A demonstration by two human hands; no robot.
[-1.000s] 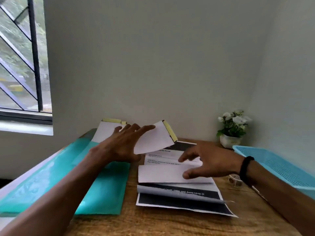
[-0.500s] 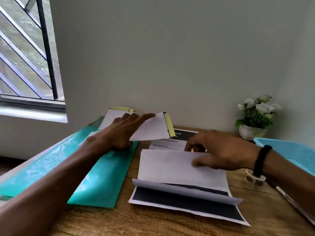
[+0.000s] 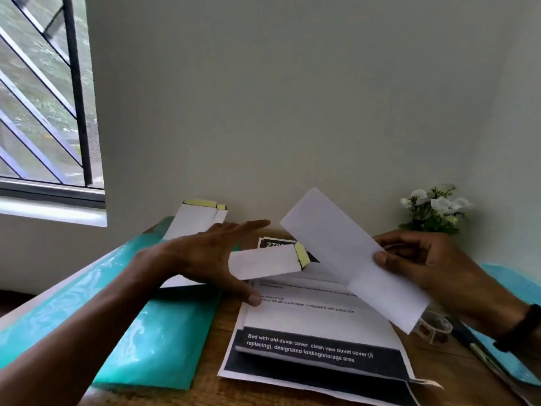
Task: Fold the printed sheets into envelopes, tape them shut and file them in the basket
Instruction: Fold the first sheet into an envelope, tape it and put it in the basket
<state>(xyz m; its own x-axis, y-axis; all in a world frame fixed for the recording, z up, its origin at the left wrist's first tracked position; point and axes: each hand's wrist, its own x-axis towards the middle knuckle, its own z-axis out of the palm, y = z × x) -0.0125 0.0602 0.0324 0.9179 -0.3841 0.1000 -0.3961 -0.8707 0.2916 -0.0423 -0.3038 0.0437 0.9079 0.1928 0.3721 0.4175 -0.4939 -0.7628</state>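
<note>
1. Head view, right hand (image 3: 439, 268): it pinches a folded sheet (image 3: 351, 259) at its lower right part, thumb on the near face, fingers curled behind. The sheet is held clear of the desk and tilted, upper end toward the wall. Judged purpose: to present a narrow end for insertion.

2. Left hand (image 3: 210, 256): it holds an envelope (image 3: 266, 263) that juts out to the right from under its fingers, with the thumb below. The fingers are stretched forward rather than curled; the exact contact on the envelope is hidden. The yellow strip of the flap faces the folded sheet, and the two nearly touch. Judged purpose: mouth turned toward the incoming sheet.

3. Stack of printed sheets (image 3: 316, 344): it lies flat on the desk (image 3: 210, 388) below both hands, near edge toward the person, within reach for the next fold.

4. Spare envelopes (image 3: 196, 221): they lean at the wall behind the left hand, partly on a teal folder (image 3: 146, 341) at the left.

5. Tape roll (image 3: 433, 326): it sits on the desk under the right wrist, a pen (image 3: 468, 338) just beside it. Placement suits sealing with the right hand.

6. Basket (image 3: 509, 282): only a teal edge shows behind the right hand; its contents cannot be seen. A flower pot (image 3: 433, 209) stands by the wall.

7. Assessment: the step in hand appears to be insertion; taping and filing are not yet done for this piece.
</note>
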